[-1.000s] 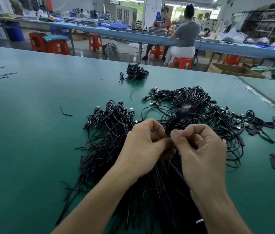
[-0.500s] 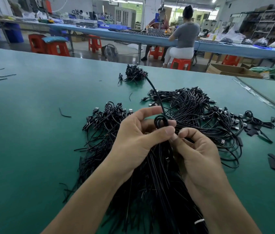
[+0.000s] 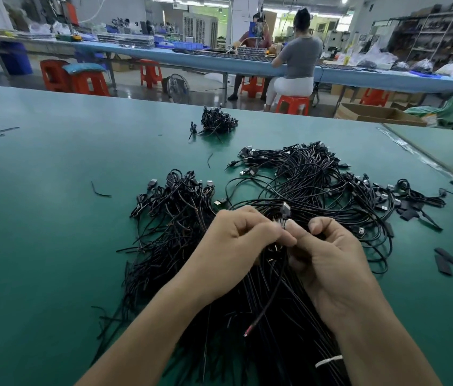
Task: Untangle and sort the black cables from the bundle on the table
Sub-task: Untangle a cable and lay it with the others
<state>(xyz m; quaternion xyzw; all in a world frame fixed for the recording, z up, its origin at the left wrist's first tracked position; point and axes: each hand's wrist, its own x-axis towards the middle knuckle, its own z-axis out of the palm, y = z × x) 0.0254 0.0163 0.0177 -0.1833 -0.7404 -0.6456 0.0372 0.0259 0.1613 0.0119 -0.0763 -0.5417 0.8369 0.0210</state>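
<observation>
**Both hands pinching one cable over the near bundle**

The left hand point(image 3: 236, 246) and right hand point(image 3: 328, 254) meet above the bundle of black cables point(image 3: 169, 235) on the green table point(image 3: 38, 218). The fingers of both are curled, thumb against forefinger, pinching a single cable point(image 3: 270, 298). Its USB plug point(image 3: 286, 209) stands just above the fingertips, and its stripped end hangs over the bundle. A looser tangle point(image 3: 311, 182) lies just behind the hands. A small heap point(image 3: 217, 122) sits well apart, near the far edge. Flat black strips point(image 3: 448, 263) lie to the right.
</observation>
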